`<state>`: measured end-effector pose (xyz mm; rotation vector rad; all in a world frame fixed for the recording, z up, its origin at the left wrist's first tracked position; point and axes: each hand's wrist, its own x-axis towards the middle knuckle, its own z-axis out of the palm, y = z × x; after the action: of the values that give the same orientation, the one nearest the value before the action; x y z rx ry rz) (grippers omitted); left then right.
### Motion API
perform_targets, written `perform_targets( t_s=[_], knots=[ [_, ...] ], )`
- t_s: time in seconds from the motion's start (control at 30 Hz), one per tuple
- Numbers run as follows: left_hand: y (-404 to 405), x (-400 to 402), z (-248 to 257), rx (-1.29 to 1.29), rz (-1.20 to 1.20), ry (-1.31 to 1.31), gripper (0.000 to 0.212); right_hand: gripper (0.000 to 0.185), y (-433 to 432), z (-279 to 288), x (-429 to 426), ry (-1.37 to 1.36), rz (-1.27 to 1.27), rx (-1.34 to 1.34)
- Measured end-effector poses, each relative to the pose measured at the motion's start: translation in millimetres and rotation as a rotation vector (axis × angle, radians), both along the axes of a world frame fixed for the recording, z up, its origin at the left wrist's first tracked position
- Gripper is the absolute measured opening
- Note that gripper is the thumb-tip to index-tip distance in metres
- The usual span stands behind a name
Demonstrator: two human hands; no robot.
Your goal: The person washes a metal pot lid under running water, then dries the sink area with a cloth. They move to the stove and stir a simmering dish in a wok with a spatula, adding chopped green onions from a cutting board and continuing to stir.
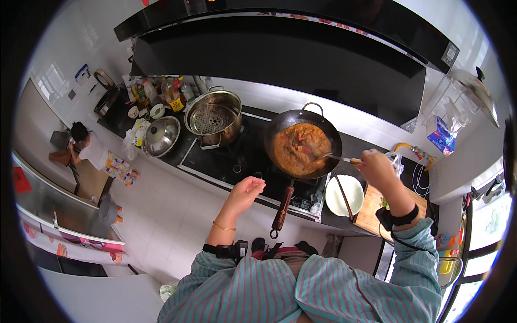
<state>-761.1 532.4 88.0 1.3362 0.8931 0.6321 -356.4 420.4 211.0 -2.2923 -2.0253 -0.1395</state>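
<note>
My right hand (376, 168) grips the wooden handle end of a metal spatula (341, 158). Its blade is sunk in the orange-brown, saucy food (301, 141), which has red pieces in it and lies in a black wok (271, 137). The wok sits on the right burner of the black gas stove (218, 161), its brown handle (282, 210) pointing towards me. In front of the stove's knobs hovers my left hand (244, 194), fingers drawn together, nothing visible in them. Close to my right forearm stands a white bowl (337, 198) with dark chopsticks (343, 196) across it.
A wooden cutting board (367, 210) bears chopped greens. Left of the wok stands a steel steamer pot (212, 117); beyond it are a domed lid (161, 137) and several bottles (173, 97). The range hood (278, 60) overhangs the back. A person (95, 151) stands at the far left.
</note>
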Motion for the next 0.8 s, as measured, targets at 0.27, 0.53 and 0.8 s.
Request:
perform_targets(
  t_s=[0.27, 0.53, 0.8],
  knots=[
    [3, -2, -10, -0.077, 0.028, -0.020, 0.025, 0.040, 50, 21, 85, 0.453, -0.439, -0.166],
    [-11, -7, -9, -0.082, 0.099, -0.009, 0.024, 0.047, 128, -18, 139, 0.403, -0.478, -0.478],
    [-30, -23, -16, -0.093, 0.210, 0.037, 0.022, 0.046, 120, -81, 132, 0.743, -0.314, -0.436]
  ],
)
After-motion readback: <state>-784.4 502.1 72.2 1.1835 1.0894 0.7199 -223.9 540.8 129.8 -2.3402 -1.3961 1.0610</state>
